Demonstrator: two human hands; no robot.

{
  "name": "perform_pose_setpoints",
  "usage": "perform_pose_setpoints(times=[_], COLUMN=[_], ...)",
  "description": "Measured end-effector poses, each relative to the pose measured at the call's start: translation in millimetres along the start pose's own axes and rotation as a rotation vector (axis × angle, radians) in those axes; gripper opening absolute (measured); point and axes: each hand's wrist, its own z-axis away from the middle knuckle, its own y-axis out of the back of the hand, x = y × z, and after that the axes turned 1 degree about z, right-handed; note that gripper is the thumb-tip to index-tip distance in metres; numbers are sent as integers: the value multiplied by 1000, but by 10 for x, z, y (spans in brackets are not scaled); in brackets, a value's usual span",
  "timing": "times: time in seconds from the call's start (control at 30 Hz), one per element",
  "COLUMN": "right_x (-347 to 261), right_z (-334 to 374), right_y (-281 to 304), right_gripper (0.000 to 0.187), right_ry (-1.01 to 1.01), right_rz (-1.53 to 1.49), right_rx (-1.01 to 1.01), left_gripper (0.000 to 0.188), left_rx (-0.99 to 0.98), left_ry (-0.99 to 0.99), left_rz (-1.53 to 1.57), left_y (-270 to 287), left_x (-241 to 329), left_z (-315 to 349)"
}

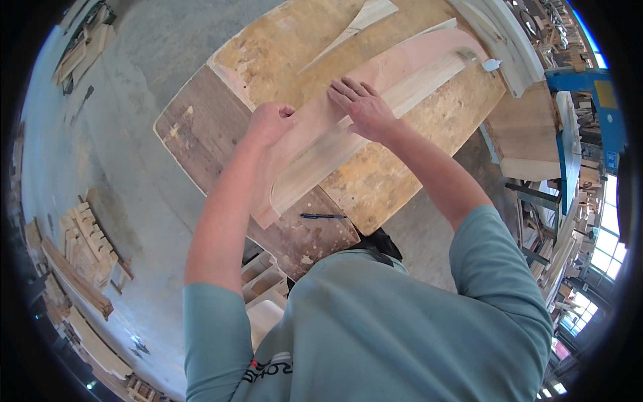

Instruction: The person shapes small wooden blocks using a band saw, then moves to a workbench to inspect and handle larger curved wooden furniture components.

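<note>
A long pinkish curved thin board [392, 67] lies slantwise over a paler wooden plank [335, 167] on the worktable. My right hand [362, 110] rests flat on the curved board near its middle, fingers stretched out. At the board's left edge my left hand [271, 122] is closed, its fingers curled against that edge and partly hidden. A dark pen [323, 216] lies on the table close to my body, beside the near end of the plank.
The worktable [415, 167] has a stained yellowish top and a darker brown near-left section. A thin pointed wood offcut [358, 25] lies at its far side. Shaped wooden pieces [509, 50] stand at the far right. Stacked timber parts [90, 244] sit on the floor at left.
</note>
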Motion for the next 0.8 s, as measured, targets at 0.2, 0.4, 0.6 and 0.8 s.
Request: perform_pose_setpoints(times=[0.2, 0.4, 0.6, 0.8], right_x=[29, 23, 38, -180], right_z=[29, 41, 35, 196], right_y=[-102, -137, -100, -224], right_gripper=[102, 97, 92, 80], right_ry=[-1, 16, 22, 20], right_rz=[-14, 46, -49, -162], right_rx=[40, 98, 106, 257], left_gripper=[27, 29, 35, 37], left_rx=[-5, -19, -26, -25], left_ry=[1, -2, 8, -2], left_rz=[2, -11, -51, -17], left_y=[-1, 15, 1, -39], left_x=[37, 77, 56, -47], left_z=[14, 25, -12, -26])
